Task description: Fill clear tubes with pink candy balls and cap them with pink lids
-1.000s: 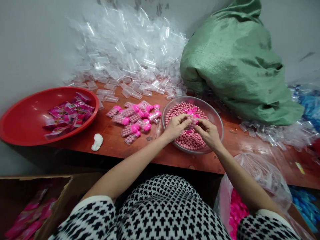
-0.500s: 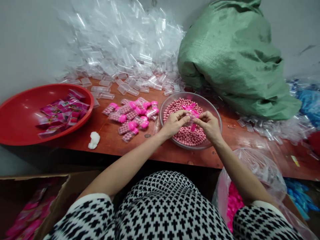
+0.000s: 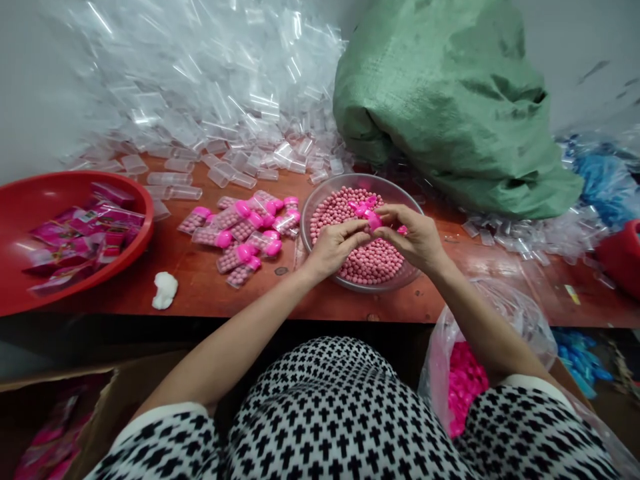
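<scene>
Both my hands meet over a clear bowl (image 3: 320, 193) full of small pink balls (image 3: 365, 263). My left hand (image 3: 334, 245) is closed round a small clear tube, mostly hidden in its fingers. My right hand (image 3: 413, 235) pinches a bright pink cap (image 3: 373, 219) at the tube's end. More pink caps (image 3: 363, 205) lie on the balls. Left of the bowl lies a heap of filled, capped tubes (image 3: 240, 237).
A red basin (image 3: 75, 280) with pink packets sits at the left. A large pile of empty clear tubes (image 3: 210, 107) fills the back, beside a green woven sack (image 3: 450, 113). A plastic bag of pink caps (image 3: 465, 383) stands by my right knee. A white lump (image 3: 164, 291) lies on the table.
The view has swung right and down, so everything sits further left. My hands stay together over the bowl; the pink cap now shows between my fingertips.
</scene>
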Action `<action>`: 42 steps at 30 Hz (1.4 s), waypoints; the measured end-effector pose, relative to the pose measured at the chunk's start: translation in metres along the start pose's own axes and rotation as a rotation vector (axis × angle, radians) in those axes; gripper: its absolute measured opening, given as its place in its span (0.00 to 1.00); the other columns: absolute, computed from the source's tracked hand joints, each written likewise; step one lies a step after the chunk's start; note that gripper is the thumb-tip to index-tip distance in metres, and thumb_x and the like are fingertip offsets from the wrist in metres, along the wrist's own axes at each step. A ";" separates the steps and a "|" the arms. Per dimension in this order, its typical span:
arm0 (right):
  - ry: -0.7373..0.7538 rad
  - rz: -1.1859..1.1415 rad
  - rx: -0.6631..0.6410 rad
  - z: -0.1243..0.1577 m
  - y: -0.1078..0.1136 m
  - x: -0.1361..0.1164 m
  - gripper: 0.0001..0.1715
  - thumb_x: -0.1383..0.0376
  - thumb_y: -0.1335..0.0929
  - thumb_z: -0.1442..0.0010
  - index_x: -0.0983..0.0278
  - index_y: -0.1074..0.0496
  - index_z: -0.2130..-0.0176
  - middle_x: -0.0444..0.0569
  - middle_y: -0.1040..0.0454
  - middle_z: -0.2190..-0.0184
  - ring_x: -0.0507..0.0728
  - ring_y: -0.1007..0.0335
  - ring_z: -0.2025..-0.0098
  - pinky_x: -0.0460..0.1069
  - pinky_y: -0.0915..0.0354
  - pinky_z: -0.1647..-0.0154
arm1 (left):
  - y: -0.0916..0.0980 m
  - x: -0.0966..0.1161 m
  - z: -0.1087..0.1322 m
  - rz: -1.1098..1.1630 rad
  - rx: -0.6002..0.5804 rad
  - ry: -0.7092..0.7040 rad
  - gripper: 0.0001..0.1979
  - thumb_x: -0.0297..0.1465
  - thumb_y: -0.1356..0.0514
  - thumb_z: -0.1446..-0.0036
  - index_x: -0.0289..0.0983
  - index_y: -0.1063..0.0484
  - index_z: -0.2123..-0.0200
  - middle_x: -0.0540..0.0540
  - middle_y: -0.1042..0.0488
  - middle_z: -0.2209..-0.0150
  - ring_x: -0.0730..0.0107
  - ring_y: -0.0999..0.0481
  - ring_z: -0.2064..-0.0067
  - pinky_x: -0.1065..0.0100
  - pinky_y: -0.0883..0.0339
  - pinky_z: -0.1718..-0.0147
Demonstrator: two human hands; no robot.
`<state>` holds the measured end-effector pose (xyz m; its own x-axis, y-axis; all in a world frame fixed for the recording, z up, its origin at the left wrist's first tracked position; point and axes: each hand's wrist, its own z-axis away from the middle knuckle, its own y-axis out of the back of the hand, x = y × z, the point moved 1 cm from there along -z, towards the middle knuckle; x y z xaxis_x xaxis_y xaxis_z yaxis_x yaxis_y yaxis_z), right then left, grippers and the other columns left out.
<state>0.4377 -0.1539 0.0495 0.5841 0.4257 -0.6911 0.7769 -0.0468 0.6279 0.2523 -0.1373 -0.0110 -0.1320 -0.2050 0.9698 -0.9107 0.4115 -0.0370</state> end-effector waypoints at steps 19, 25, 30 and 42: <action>0.285 0.366 -0.195 0.015 -0.016 0.014 0.12 0.59 0.36 0.31 0.61 0.27 0.62 0.51 0.26 0.69 0.57 0.31 0.66 0.51 0.33 0.61 | 0.001 0.003 0.010 -0.445 -0.003 -0.181 0.12 0.32 0.40 0.39 0.41 0.17 0.59 0.45 0.16 0.63 0.63 0.18 0.63 0.66 0.27 0.59; -0.024 -0.169 -0.096 0.014 -0.001 0.007 0.24 0.48 0.27 0.42 0.57 0.24 0.50 0.50 0.20 0.55 0.60 0.23 0.54 0.57 0.28 0.49 | 0.002 0.002 0.002 0.026 0.092 0.007 0.16 0.39 0.35 0.44 0.38 0.17 0.55 0.44 0.17 0.56 0.64 0.19 0.59 0.64 0.24 0.56; -0.346 -0.674 0.004 0.024 -0.004 0.022 0.35 0.42 0.21 0.57 0.57 0.25 0.55 0.47 0.21 0.65 0.57 0.22 0.65 0.58 0.24 0.55 | 0.004 0.000 -0.001 0.240 0.129 0.108 0.21 0.42 0.30 0.49 0.36 0.17 0.55 0.43 0.17 0.58 0.63 0.19 0.60 0.60 0.22 0.59; -0.728 -1.105 -0.416 0.012 -0.028 0.018 0.21 0.51 0.24 0.54 0.63 0.25 0.66 0.50 0.19 0.69 0.62 0.21 0.58 0.61 0.24 0.52 | 0.004 -0.008 0.001 -0.162 0.041 -0.182 0.11 0.34 0.34 0.42 0.41 0.16 0.57 0.41 0.20 0.50 0.60 0.22 0.46 0.58 0.31 0.42</action>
<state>0.4294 -0.1557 0.0147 -0.1920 -0.5031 -0.8426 0.8602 0.3270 -0.3913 0.2492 -0.1344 -0.0191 -0.0477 -0.4233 0.9047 -0.9403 0.3245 0.1023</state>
